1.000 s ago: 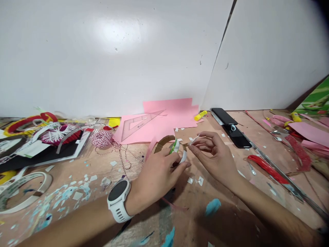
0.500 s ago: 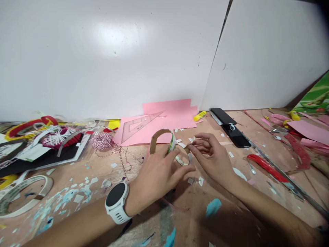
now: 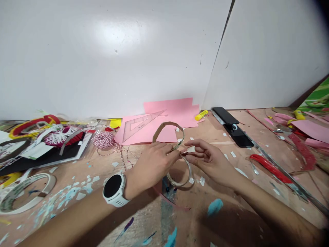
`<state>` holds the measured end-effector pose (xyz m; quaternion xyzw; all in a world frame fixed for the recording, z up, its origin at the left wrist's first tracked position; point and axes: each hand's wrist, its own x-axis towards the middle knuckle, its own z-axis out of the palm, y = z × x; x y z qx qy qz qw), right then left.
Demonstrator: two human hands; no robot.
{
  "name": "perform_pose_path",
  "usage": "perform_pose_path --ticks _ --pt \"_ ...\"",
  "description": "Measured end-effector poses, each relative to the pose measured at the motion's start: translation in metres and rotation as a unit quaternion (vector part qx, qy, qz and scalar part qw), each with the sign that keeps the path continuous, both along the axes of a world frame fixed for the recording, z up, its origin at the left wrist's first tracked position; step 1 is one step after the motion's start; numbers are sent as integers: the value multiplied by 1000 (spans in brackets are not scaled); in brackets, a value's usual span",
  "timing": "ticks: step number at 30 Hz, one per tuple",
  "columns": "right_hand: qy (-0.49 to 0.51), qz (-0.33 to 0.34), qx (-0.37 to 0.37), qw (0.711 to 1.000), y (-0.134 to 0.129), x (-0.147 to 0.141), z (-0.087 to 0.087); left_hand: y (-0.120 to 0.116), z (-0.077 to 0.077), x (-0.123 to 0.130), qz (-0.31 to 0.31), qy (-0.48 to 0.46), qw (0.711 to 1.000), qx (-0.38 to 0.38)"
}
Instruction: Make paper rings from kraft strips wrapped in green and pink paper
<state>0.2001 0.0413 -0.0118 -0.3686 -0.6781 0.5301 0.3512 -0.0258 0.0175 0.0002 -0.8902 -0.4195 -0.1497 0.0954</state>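
Near the middle of the table, my left hand (image 3: 154,164), with a white watch (image 3: 114,190) on its wrist, has its fingers closed on a cardboard ring (image 3: 158,130). The ring's upper loop stands above my knuckles. A second, pale loop (image 3: 189,175) hangs below my fingertips; whether the two loops are joined is hidden. My right hand (image 3: 208,159) meets the left fingertips from the right, thumb and index pinched together. A small pale piece (image 3: 191,149) shows between its fingers.
Behind lie pink paper (image 3: 177,109), a clear set square (image 3: 138,125) and a yellow glue stick (image 3: 201,115). Twine (image 3: 104,140) and a tape roll (image 3: 48,185) sit left. Phones (image 3: 239,135), a red cutter (image 3: 269,168) and a metal ruler (image 3: 280,168) lie right.
My hands have come closer together, the left fingers closing in. The cardboard ring has turned and its upper loop shows wider; the lower loop has moved down and left.
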Motion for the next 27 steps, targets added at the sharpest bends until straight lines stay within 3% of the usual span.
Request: perform_pose_path --ticks 4,9,13,23,27 --pt "-27 -7 -12 1000 -1 0 0 -1 1 1 16 29 999 -13" --pt "-36 -88 80 992 -2 -5 -8 -4 -1 4 29 33 999 -8" --pt "-60 -101 125 985 -4 -6 -7 -5 -2 5 26 35 999 -9" --pt "-88 -123 138 979 -3 -3 -8 -4 -2 4 34 23 999 -25" --pt "-91 -103 121 983 2 2 -10 -2 -2 1 33 -8 999 -38"
